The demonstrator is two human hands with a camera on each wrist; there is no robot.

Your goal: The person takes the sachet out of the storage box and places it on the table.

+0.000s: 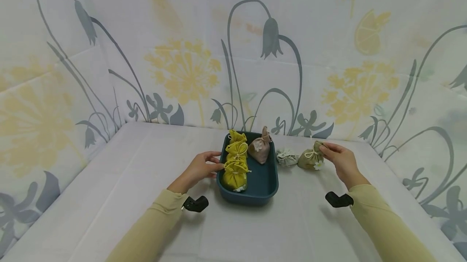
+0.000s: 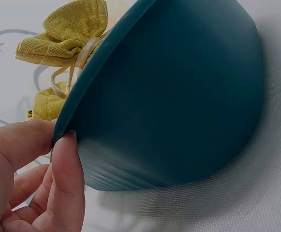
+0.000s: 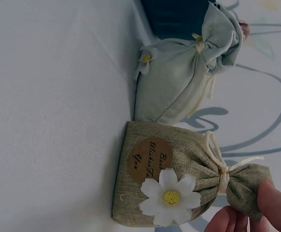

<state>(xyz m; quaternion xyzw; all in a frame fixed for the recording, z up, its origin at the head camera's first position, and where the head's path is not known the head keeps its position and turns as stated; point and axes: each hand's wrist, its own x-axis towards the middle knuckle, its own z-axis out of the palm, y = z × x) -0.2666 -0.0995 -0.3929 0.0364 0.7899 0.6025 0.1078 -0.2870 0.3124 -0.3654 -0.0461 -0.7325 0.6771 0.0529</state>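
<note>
My left hand (image 1: 200, 168) pinches the left rim of a dark blue plastic basin (image 1: 249, 199), with thumb and finger on either side of the wall in the left wrist view. Inside the basin, three yellow drawstring sachets (image 1: 234, 180) line the left side, and a pinkish-beige sachet (image 1: 259, 151) leans at the back right. My right hand (image 1: 342, 161) grips the gathered top of a khaki drawstring sachet (image 3: 179, 145). That sachet bears a white flower and a round brown label, and its base appears to touch the table. Next to it stands a pale grey-green sachet (image 3: 171, 77), just right of the basin.
A white cloth covers the table (image 1: 127, 164). Behind it hangs a white curtain (image 1: 204, 18) printed with grey and yellow flowers. Black wrist devices (image 1: 195, 204) sit below both hands.
</note>
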